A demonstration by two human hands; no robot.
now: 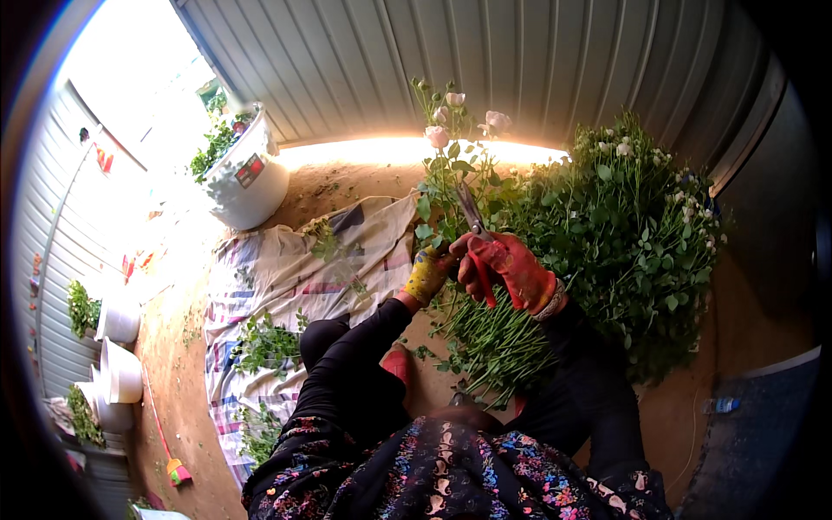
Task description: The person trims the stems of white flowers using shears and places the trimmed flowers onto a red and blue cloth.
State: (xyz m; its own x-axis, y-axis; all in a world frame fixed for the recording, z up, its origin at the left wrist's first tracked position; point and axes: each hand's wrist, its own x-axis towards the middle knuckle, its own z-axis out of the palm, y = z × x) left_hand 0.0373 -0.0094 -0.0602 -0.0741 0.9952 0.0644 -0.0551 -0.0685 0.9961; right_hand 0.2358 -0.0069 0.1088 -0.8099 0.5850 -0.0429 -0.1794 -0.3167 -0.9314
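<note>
My left hand [429, 272], in a yellow patterned glove, is closed on the stems of a spray of pale pink roses [437, 136], held upright. Right beside it, my right hand [510, 270], in a red coated glove, grips red-handled pruning shears [473, 211] whose blades point up and to the left, against the leaves. Whether the blades are parted is hard to tell. Under and to the right of my hands lies a large heap of cut white roses [611, 240], its bare green stems [500, 344] towards my feet.
A checked cloth [292, 273] with leafy sprigs [266, 348] covers ground at the left. Beyond it stand a large white bucket [250, 188] of greenery, more white tubs [121, 370] and a broom [175, 469]. A corrugated metal wall [494, 65] rises ahead. A plastic bottle [721, 405] lies at the right.
</note>
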